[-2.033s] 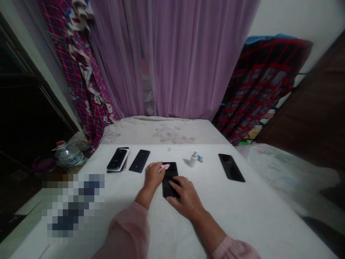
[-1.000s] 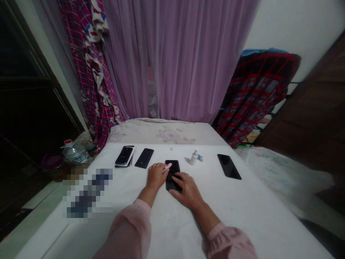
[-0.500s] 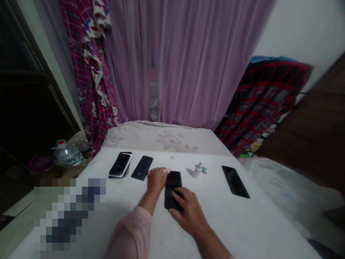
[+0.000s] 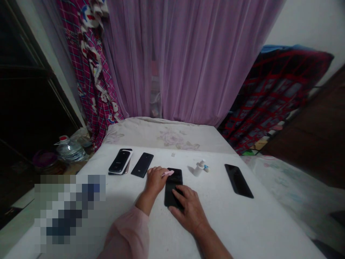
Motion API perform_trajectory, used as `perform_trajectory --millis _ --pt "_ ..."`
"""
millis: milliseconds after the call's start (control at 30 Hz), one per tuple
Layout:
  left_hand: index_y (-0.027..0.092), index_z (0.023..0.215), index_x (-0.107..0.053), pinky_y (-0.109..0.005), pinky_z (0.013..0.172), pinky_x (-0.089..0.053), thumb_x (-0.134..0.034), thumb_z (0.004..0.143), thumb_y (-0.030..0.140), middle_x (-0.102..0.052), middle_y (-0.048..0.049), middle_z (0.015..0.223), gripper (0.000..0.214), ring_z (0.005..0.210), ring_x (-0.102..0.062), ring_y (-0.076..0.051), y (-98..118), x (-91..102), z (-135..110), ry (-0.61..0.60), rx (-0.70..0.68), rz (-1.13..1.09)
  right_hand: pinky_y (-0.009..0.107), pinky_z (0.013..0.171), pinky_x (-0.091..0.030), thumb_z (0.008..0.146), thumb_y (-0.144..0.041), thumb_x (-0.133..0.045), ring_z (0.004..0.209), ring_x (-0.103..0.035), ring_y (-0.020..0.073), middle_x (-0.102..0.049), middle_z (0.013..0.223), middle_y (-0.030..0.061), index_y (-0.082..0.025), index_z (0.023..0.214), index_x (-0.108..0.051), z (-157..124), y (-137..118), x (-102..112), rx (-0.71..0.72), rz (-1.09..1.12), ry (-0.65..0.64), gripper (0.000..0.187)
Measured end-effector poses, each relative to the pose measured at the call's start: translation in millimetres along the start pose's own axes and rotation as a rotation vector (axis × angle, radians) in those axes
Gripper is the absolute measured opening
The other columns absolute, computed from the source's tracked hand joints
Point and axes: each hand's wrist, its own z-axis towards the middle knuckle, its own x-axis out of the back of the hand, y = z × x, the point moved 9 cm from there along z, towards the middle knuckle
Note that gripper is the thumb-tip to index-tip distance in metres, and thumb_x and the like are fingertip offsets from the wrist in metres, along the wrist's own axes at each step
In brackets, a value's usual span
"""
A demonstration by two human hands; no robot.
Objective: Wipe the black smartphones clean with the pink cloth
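Note:
A black smartphone (image 4: 174, 180) lies flat on the white cloth, screen up. My left hand (image 4: 156, 180) is closed at its far left corner, pinching a small pink strip-like tool (image 4: 168, 173). That tool's tip reaches over the upper part of the screen; its exact kind is too small to tell. My right hand (image 4: 190, 208) covers the phone's lower right side and holds it against the table, thumb at the bottom edge and a finger across the glass. Beyond the right hand stands a small white bottle (image 4: 198, 169), with a small blue-and-white item (image 4: 206, 168) beside it.
To the left are a dark phone (image 4: 142, 165) and a stack of phones (image 4: 120, 162). Another black phone (image 4: 239, 181) lies at the right. A small white piece (image 4: 173, 155) sits farther back on the covered table (image 4: 229, 230). A water jug (image 4: 70, 149) stands beyond its left side.
The pink tool has shifted slightly right and nearer, farther onto the screen. My right hand stays on the phone. The camera view has tilted a little.

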Motion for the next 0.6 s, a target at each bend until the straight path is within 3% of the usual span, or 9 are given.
perform_trajectory --millis 267,433,600 --pt "0.027 0.097 -0.072 -0.032 0.089 -0.037 -0.060 0.090 0.028 -0.074 -0.0016 0.096 0.014 0.098 -0.063 -0.020 -5 -1.3 -13 -0.002 -0.010 -0.032 0.050 0.093 -0.046 0.076 -0.030 -0.071 0.116 -0.053 0.0316 -0.060 0.125 0.0148 -0.021 0.121 -0.064 2 -5 4 0.035 0.001 0.017 0.046" --pt "0.027 0.097 -0.071 -0.033 0.090 -0.038 -0.059 0.090 0.032 -0.074 -0.0021 0.097 0.015 0.099 -0.064 -0.020 -4 -0.4 0 0.006 0.019 -0.026 0.050 0.093 -0.046 0.078 -0.030 -0.070 0.117 -0.053 0.0315 -0.059 0.125 0.0154 -0.020 0.123 -0.063 1 -4 4 0.047 -0.007 0.046 0.047" --pt "0.027 0.098 -0.071 -0.031 0.087 -0.039 -0.056 0.092 0.034 -0.074 -0.0019 0.100 0.019 0.100 -0.065 -0.019 0 -0.2 21 -0.086 0.058 0.010 0.049 0.094 -0.046 0.077 -0.030 -0.071 0.117 -0.053 0.0316 -0.059 0.126 0.0151 -0.021 0.123 -0.063 1 -3 1 0.023 -0.028 0.013 0.048"
